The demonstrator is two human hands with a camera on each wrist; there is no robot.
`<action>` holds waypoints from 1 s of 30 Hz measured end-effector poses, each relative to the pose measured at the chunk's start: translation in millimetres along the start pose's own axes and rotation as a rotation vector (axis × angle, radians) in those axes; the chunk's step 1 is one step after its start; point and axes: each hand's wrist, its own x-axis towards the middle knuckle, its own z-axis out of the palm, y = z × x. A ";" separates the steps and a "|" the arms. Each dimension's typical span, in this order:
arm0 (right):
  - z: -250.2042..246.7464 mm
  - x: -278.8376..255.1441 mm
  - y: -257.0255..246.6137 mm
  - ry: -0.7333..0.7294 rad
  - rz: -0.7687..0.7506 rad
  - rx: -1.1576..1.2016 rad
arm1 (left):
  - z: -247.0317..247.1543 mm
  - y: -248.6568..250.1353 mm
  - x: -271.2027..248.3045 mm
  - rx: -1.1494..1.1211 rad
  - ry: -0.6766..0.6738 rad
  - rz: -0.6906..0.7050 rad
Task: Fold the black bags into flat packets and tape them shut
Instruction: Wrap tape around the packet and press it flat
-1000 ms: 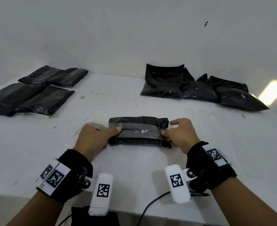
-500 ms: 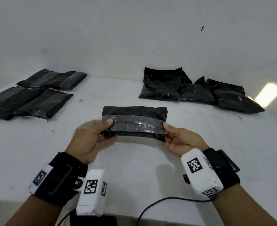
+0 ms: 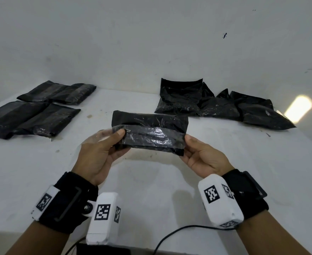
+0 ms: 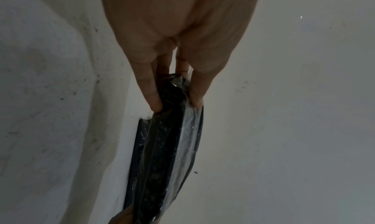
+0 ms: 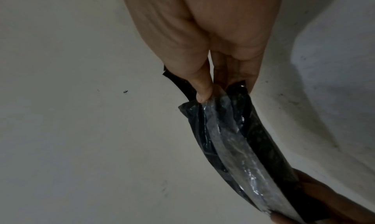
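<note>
Hovering above the white surface (image 3: 151, 181), a folded black packet (image 3: 149, 133) with a clear tape strip (image 3: 155, 135) along its length hangs between both hands. The left hand (image 3: 98, 155) pinches its left end, thumb on top, a loose tape end jutting past the thumb; the right hand (image 3: 203, 159) pinches the right end. Finished packets (image 3: 41, 111) lie far left, unfolded black bags (image 3: 215, 105) far right against the wall.
</note>
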 end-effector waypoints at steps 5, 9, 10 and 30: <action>9.4 -5.1 -0.6 0.054 0.076 0.088 | 1.5 5.0 -0.8 0.002 -0.025 0.041; 13.4 -5.4 1.0 0.118 0.109 0.194 | 3.7 6.9 -2.2 0.017 -0.060 0.063; 14.1 -5.6 1.4 0.123 0.108 0.212 | 4.5 7.2 -2.5 0.018 -0.070 0.066; 12.3 -10.2 -0.4 0.144 0.174 0.191 | 6.1 10.6 -1.3 0.055 -0.093 0.145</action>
